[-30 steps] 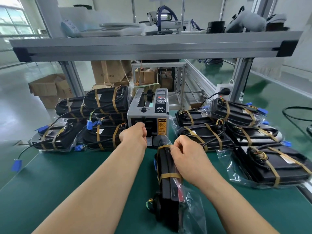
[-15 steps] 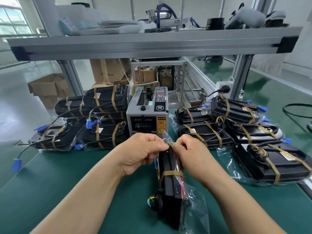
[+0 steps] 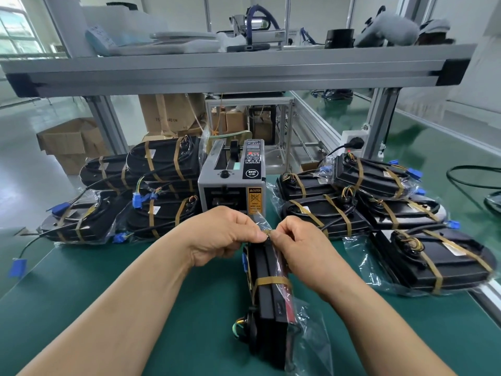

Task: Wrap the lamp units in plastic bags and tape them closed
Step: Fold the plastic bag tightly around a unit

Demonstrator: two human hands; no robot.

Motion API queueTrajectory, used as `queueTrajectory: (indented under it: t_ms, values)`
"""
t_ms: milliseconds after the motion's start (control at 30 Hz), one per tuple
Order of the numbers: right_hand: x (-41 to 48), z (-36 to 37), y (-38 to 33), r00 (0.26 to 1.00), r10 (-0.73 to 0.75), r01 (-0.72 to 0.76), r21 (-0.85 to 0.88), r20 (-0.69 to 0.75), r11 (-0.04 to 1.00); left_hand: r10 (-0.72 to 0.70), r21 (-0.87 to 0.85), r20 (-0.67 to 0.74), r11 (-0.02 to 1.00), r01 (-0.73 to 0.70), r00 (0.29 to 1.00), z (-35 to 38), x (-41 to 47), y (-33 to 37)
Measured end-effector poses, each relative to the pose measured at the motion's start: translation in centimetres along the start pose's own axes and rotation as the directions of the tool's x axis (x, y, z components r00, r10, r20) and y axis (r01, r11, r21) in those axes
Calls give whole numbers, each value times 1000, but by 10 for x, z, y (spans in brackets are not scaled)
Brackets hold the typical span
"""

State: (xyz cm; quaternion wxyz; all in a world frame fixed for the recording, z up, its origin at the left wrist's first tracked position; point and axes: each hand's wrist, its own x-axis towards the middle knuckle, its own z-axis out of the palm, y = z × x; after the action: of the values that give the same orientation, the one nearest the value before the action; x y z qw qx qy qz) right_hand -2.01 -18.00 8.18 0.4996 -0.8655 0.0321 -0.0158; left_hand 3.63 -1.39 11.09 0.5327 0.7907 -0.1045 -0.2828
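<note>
Brown tape pinched by L hand & R hand — atop bagged lamp unit (on edge).

The grey box-shaped tape dispenser carries an orange label headed "CAUTION", its smaller lines too small to read, and a round white badge reading "SEMI"; a brown cardboard box shows "40 CM"

Two bare forearms rise from the lower corners of the frame, ending mid-frame in a bare left hand and right hand.
</note>
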Motion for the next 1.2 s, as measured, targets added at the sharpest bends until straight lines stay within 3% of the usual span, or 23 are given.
queueTrajectory:
  t_ms: [867, 1200]
  values:
    - [1, 0, -2, 1000, 3, -4, 42, 14, 999, 131, 163, -132, 981, -109, 983, 3, 11, -3]
    - [2, -1, 1, 1000, -3, 2, 50, 19, 999, 144, -21, -262, 988, -155, 954, 17, 16, -20]
